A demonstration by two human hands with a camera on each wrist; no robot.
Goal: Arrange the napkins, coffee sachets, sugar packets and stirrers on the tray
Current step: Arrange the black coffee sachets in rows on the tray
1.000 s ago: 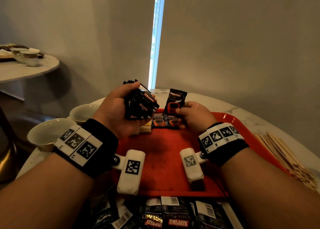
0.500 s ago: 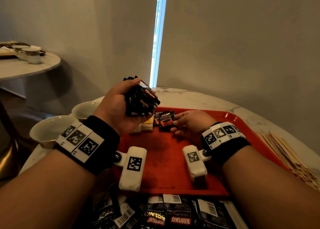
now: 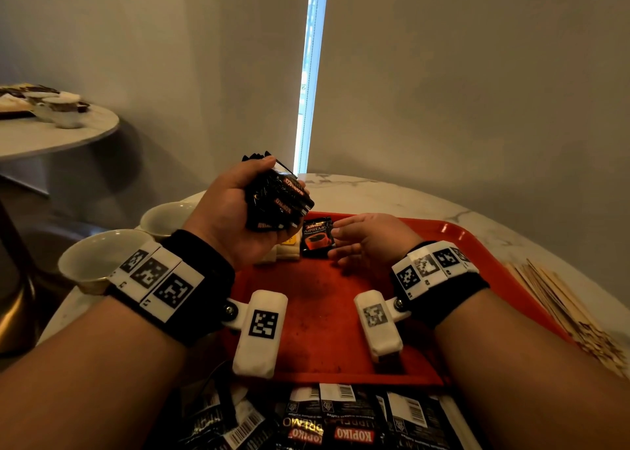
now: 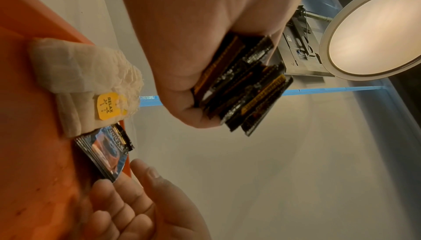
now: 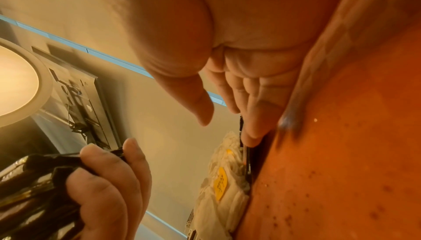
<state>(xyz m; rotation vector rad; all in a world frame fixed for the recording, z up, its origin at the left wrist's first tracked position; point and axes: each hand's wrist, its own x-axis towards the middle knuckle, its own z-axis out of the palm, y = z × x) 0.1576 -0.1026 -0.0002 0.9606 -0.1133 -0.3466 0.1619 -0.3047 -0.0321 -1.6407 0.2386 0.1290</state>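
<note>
The left hand (image 3: 235, 217) grips a bundle of coffee sachets (image 3: 279, 200) above the red tray (image 3: 320, 313). The right hand (image 3: 371, 241), fingers straight, touches a small sachet stack (image 3: 317, 237) lying on the tray beside the napkins (image 4: 86, 81).

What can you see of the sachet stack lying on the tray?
The sachet stack is a small pile of glossy black foil packets with serrated ends; the top one shows SUPREMO lettering and a red cup picture. It lies flat at the far end of the red tray, against the white napkins on its left. The right hand touches its right edge with straight fingertips.
</note>
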